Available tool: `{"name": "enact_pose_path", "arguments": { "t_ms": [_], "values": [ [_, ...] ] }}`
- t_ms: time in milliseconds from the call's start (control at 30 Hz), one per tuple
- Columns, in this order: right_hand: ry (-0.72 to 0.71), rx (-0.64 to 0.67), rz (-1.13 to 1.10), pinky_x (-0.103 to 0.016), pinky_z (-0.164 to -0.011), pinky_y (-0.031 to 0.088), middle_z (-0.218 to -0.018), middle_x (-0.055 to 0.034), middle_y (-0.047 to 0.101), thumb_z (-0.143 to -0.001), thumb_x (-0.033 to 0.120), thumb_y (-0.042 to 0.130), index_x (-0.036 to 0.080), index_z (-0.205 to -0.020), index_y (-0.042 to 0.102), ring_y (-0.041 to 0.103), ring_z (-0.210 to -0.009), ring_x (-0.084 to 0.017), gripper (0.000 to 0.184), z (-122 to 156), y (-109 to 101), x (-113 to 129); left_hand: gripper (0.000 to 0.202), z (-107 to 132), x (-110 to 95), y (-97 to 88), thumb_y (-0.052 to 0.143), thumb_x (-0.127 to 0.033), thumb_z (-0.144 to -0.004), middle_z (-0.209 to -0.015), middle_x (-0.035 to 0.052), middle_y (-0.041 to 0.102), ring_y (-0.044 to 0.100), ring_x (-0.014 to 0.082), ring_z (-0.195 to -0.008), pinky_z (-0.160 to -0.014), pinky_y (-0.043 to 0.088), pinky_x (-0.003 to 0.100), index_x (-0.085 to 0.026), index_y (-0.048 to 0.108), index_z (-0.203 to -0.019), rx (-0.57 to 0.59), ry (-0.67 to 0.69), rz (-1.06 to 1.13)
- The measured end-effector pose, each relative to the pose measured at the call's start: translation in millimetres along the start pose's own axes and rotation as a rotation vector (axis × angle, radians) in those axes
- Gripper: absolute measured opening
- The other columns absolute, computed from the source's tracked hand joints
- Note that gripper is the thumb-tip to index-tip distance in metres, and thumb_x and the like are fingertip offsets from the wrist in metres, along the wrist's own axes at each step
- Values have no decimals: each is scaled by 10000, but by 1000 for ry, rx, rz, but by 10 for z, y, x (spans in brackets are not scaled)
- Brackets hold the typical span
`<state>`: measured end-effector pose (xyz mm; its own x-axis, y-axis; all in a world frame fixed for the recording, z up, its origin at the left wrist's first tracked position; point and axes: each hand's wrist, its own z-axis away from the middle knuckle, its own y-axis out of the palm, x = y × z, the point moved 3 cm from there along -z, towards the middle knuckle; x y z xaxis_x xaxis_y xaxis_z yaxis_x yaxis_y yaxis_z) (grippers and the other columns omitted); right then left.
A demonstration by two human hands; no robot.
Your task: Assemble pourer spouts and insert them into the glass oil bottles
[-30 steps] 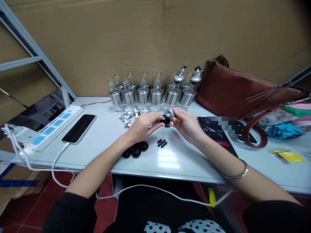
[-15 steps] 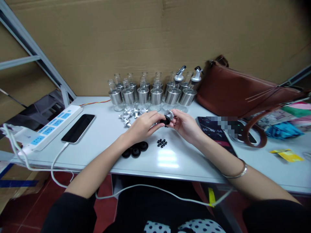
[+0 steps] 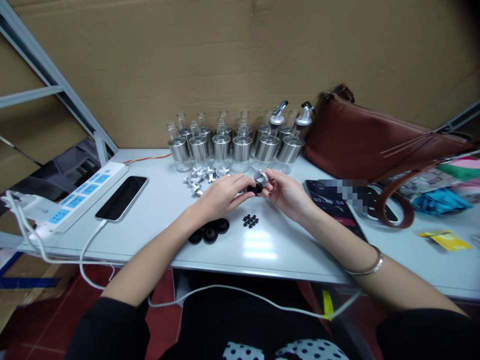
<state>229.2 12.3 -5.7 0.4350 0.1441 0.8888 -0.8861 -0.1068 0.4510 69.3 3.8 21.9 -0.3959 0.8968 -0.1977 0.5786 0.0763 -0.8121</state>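
Both my hands meet over the middle of the white table [image 3: 150,225]. My left hand [image 3: 221,196] and my right hand [image 3: 287,192] pinch a small silver pourer cap with a black stopper [image 3: 258,182] between their fingertips. Just below them lies a cluster of several tiny black rings [image 3: 250,220]. Three black rubber stoppers [image 3: 209,233] sit by my left wrist. A heap of silver spout parts [image 3: 200,178] lies behind my left hand. Further back stand several glass bottles with steel sleeves [image 3: 232,145], two of them fitted with pourers [image 3: 277,116].
A brown leather bag [image 3: 367,137] lies at the back right, a phone showing a timer [image 3: 330,202] in front of it. A dark phone [image 3: 122,197] on a charging cable and a white power strip [image 3: 75,197] lie left. Yellow packet [image 3: 448,241] at right. Cardboard wall behind.
My hands shifted very slightly on the cap, turning the black stopper against it; everything else stays where it was.
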Motion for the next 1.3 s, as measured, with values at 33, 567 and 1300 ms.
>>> {"name": "enact_pose_path", "arguments": {
  "t_ms": [33,567,1300],
  "values": [
    [8,-5,-5,-196,-496,399,-475,69,436,-702,327,719,171,-639,524,462,-455,-63,258,-2,-4,-2,166,2,6,6,441,-286,-957,-890,49,617,589,156,-793,-712,446,272,-155,517,-1026,10,-7,-2],
    [67,9,-50,-200,-512,394,-443,55,437,-659,257,767,175,-630,493,424,-470,-69,287,9,19,-58,99,39,89,54,507,-183,-893,-795,6,582,565,122,-700,-666,463,242,-157,502,-988,20,-119,231],
    [-90,118,139,-254,-577,385,-494,77,505,-679,420,758,211,-669,466,484,-497,-91,359,42,56,101,118,12,132,-42,516,-177,-914,-894,30,648,601,121,-788,-721,489,253,-180,595,-1003,-231,-112,270]
  ]
}}
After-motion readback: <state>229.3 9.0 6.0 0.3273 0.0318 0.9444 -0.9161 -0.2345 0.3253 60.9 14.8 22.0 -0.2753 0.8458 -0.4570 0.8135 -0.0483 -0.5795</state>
